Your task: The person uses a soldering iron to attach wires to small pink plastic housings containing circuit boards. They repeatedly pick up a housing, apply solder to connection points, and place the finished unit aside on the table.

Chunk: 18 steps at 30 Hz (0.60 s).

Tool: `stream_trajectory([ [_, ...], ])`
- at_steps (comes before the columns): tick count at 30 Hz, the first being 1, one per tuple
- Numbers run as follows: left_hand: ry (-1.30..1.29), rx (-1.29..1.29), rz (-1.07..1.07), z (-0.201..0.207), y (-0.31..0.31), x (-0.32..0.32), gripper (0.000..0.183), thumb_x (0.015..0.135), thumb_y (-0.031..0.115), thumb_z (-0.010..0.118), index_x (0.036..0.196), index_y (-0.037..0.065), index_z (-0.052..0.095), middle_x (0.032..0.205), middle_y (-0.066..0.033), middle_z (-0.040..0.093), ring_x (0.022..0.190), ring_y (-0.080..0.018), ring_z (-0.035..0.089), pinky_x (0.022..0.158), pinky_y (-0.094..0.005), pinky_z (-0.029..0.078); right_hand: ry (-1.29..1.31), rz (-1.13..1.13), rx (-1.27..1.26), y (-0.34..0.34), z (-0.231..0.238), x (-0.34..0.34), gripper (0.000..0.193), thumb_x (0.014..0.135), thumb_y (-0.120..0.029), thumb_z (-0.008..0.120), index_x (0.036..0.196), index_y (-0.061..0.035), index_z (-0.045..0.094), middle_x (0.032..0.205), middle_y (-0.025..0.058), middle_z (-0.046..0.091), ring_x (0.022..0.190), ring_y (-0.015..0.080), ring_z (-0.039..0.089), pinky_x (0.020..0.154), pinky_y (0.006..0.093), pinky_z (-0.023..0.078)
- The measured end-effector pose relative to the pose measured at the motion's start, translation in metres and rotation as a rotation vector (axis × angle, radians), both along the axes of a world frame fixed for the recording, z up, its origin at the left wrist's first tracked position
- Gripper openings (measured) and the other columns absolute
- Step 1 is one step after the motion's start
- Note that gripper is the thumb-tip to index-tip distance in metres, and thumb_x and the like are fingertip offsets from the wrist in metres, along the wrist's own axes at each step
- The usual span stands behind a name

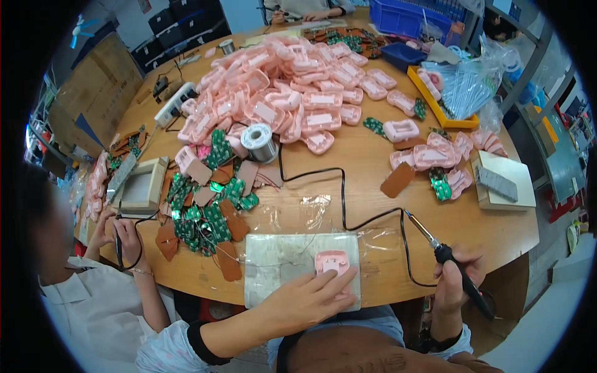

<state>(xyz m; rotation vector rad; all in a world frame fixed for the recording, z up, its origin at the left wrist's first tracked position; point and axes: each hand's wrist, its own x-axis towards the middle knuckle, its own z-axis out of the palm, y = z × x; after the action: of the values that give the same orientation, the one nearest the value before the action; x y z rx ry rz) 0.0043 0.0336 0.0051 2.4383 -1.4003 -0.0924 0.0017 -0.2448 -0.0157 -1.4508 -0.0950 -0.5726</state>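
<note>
Cable point(343, 199) looping beyond the mat point(264, 283) could snag, jerking the soldering iron point(444, 251) the right hand point(449, 289) is gripping, while the left hand point(305, 301), pinch unclear, is covering a case point(331, 256).

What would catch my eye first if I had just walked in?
Probably the big heap of pale pink plastic shells across the far middle of the table. Next come the green circuit boards piled nearer, to the left, and the soldering iron in the right hand at lower right. At the near edge, the left hand has its fingers on one pink shell.
</note>
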Motion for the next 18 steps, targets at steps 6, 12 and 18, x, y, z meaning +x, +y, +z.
stream_trajectory([
  [6,-0.025,-0.281,0.3,-0.005,0.006,-0.022,0.049,0.074,0.02,0.069,0.12,0.008,0.058,0.138,-0.0186,0.044,0.114,-0.033,0.049,0.093,-0.0428,0.041,-0.012,0.059,-0.045,0.006,0.008,0.004,0.023,0.081,-0.004,0.062,0.093,-0.004,0.043,0.069,0.0081,0.047,0.056,0.0126,0.048,0.051,0.024,0.042],
  [12,0.047,-0.192,0.547,-0.02,-0.017,-0.03,0.042,0.072,0.025,0.078,0.106,0.008,0.06,0.126,-0.0106,0.053,0.111,-0.0322,0.048,0.092,-0.0444,0.037,-0.012,0.106,-0.078,0.013,0.004,0.007,0.023,0.081,-0.004,0.062,0.094,-0.0032,0.043,0.07,0.0082,0.049,0.058,0.0124,0.049,0.054,0.0238,0.042],
  [18,-0.039,-0.33,0.737,-0.004,-0.009,0.01,0.035,0.074,0.02,0.075,0.103,0.008,0.06,0.107,-0.0125,0.061,0.101,-0.0333,0.055,0.085,-0.0432,0.041,0.014,0.114,-0.082,0.01,0.005,0.01,0.022,0.081,-0.001,0.061,0.095,-0.0031,0.043,0.072,0.0088,0.051,0.06,0.0129,0.05,0.056,0.0248,0.043],
])
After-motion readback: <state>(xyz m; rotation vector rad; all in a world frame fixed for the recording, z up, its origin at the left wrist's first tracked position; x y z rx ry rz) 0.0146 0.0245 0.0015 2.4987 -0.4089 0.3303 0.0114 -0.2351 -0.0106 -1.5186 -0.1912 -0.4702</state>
